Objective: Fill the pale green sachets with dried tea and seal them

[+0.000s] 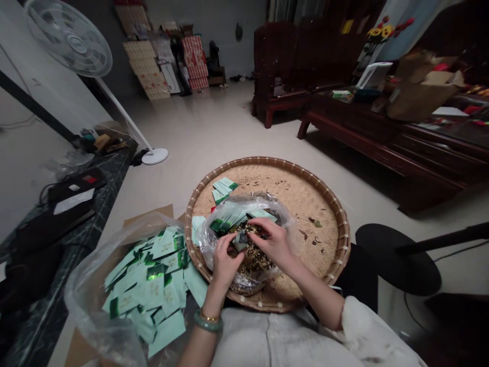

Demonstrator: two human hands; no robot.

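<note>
Pale green packet (pixel 240 241), one, small: your left hand (pixel 226 259), the nearer, had thumb and curled fingers closed around it; your right hand (pixel 274 244) sat at its right edge, thumb and forefinger slightly parted, any grip impossible to tell. It lay between both hands, long axis obscured by fingers, over dried mix (pixel 256 259) in a clear plastic bag (pixel 206 243). Outward: one round woven tray (pixel 324 244) beneath; to the left, heaped green sachets (pixel 162 275) in a larger bag (pixel 86 285).
</note>
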